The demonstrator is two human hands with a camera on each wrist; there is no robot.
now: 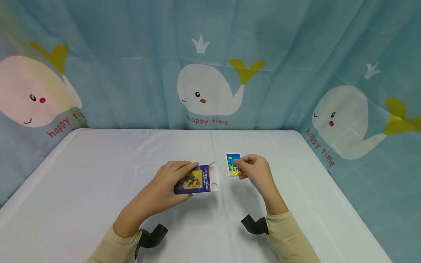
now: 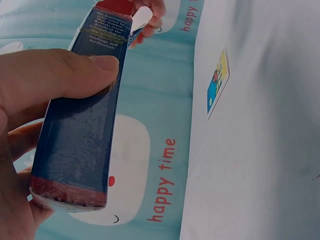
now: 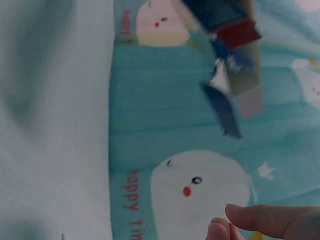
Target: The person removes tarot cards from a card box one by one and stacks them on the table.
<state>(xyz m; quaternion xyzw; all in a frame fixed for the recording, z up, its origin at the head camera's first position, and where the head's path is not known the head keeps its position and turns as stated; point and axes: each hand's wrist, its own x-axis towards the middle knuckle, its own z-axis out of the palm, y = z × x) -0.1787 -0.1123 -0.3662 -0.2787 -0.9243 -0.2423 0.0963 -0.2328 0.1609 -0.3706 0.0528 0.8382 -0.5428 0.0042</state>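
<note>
Gripping the tarot box point(image 1: 194, 181), left hand point(image 1: 167, 182); right hand point(image 1: 255, 171) seemingly loosely curled.

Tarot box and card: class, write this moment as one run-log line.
left grip: holds tarot box; right grip: apart from box, nothing visibly held; box: end open; card: flat on white table

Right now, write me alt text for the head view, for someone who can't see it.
A person's left hand grips a dark blue tarot box, its right end open, over a white table. The right hand, fingers bent, partly hides a blue-and-yellow card lying on the table. Behind hangs blue cloth printed with white whales.
</note>
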